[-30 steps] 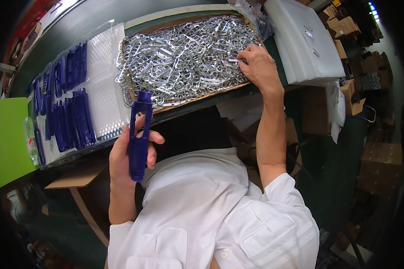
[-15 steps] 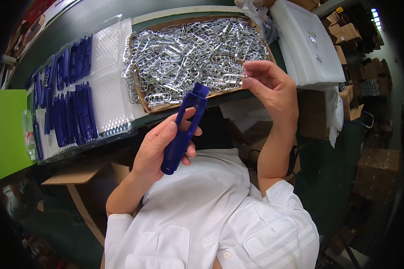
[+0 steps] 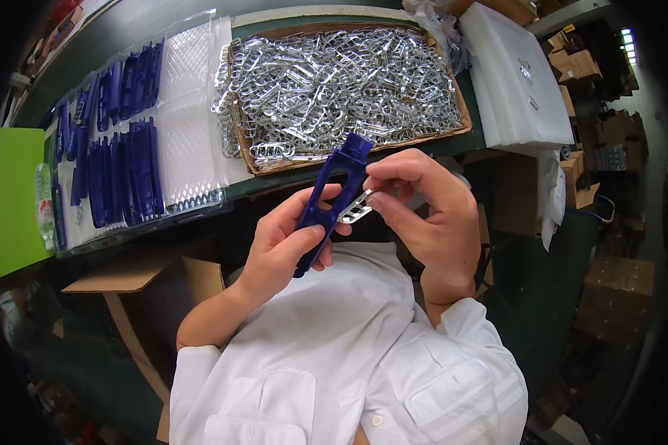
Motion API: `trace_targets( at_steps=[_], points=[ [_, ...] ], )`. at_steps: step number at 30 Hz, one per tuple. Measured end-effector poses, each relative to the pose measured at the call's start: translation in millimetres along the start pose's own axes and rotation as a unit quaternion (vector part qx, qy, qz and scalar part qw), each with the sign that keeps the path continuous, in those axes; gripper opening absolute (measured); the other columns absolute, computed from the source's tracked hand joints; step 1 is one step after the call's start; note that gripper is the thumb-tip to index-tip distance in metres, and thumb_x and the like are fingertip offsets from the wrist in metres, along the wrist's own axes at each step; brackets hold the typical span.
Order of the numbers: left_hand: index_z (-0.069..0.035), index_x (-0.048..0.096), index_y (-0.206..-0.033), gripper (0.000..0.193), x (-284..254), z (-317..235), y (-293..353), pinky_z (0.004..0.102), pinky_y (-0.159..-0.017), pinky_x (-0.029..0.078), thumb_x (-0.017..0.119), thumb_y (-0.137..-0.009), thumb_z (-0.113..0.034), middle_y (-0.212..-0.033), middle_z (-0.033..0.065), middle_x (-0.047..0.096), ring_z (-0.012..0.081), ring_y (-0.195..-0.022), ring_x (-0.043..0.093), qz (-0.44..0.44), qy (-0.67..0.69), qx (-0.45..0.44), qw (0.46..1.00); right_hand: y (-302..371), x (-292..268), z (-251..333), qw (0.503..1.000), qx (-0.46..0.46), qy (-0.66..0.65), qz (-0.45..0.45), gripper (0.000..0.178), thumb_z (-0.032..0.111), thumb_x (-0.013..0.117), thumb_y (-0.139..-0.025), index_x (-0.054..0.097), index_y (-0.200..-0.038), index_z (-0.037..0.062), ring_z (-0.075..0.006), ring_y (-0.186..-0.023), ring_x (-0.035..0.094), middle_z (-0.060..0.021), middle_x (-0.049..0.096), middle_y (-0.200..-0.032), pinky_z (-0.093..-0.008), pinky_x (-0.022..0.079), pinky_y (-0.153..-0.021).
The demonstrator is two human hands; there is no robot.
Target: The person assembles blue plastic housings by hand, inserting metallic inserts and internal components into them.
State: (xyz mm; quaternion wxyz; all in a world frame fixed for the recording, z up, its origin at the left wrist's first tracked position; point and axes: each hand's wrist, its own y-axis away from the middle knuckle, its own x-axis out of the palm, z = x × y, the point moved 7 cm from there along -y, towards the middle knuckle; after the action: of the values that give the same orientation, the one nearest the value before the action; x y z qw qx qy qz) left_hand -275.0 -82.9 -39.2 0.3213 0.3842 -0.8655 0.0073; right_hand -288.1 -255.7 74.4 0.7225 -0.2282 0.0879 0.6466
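In front of my chest, my left hand [image 3: 274, 241] is wrapped round a long dark-blue plastic shell [image 3: 321, 213] with an open cutout, tilted with its narrow tab end pointing up and away. My right hand [image 3: 434, 211] pinches a small shiny metal plate with slots [image 3: 357, 210] between thumb and fingers. The plate lies against or just beside the shell's right side; whether it touches cannot be made out. Beyond both hands, many similar metal pieces [image 3: 341, 89] fill a shallow cardboard box [image 3: 464, 119].
Left on the bench, a clear plastic tray [image 3: 189, 148] holds rows of blue shells [image 3: 126, 170]. A green sheet [image 3: 11, 200] lies farther left. White foam sheets [image 3: 516, 89] are stacked right of the box. Below the bench stands an open carton [image 3: 126, 274].
My right hand has come down and left from the box edge, bringing the metal plate to the shell. My left hand has shifted slightly right, turning the shell so its cutout shows more.
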Motion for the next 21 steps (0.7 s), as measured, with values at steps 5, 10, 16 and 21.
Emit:
trace_targets(
  at_steps=[5, 10, 16, 21],
  points=[
    [0.000, 0.047, -0.153, 0.049, 3, 0, 2, 0.0223, -0.063, 0.054, 0.045, -0.105, -0.002, -0.113, 0.0120, 0.073, 0.0081, -0.074, 0.066, -0.017, -0.049, 0.020, 0.998, 3, 11, 2, 0.995, -0.080, 0.051, -0.008, 0.019, -0.006, 0.080, -0.084, 0.074, -0.101, 0.0018, -0.0226, -0.088, 0.070, -0.0126, 0.070, -0.108, -0.0309, 0.055, -0.069],
    [0.001, 0.049, -0.152, 0.047, 1, 0, 2, 0.0220, -0.062, 0.052, 0.044, -0.106, -0.002, -0.111, 0.0112, 0.074, 0.0071, -0.073, 0.066, -0.029, -0.061, 0.036, 0.997, 1, 19, 11, 0.978, -0.101, 0.179, -0.046, 0.016, -0.003, 0.082, -0.080, 0.075, -0.093, 0.0017, -0.0320, -0.111, 0.066, -0.0153, 0.066, -0.126, -0.0400, 0.056, -0.086],
    [0.000, 0.052, -0.150, 0.046, 2, 2, 3, 0.0223, -0.062, 0.052, 0.045, -0.105, -0.001, -0.110, 0.0085, 0.074, 0.0072, -0.073, 0.065, -0.031, -0.082, 0.024, 0.996, -2, 26, 3, 0.971, -0.108, 0.212, -0.016, 0.016, -0.002, 0.081, -0.078, 0.074, -0.092, 0.0011, -0.0367, -0.119, 0.063, -0.0177, 0.064, -0.135, -0.0449, 0.053, -0.095],
    [0.000, 0.054, -0.147, 0.044, 2, 4, 4, 0.0224, -0.061, 0.052, 0.045, -0.104, -0.002, -0.110, 0.0074, 0.075, 0.0073, -0.073, 0.066, -0.025, -0.101, 0.013, 0.994, -2, 31, 1, 0.971, -0.114, 0.211, -0.006, 0.015, -0.001, 0.081, -0.078, 0.072, -0.090, 0.0009, -0.0364, -0.118, 0.063, -0.0161, 0.065, -0.133, -0.0446, 0.053, -0.094]
  ],
)
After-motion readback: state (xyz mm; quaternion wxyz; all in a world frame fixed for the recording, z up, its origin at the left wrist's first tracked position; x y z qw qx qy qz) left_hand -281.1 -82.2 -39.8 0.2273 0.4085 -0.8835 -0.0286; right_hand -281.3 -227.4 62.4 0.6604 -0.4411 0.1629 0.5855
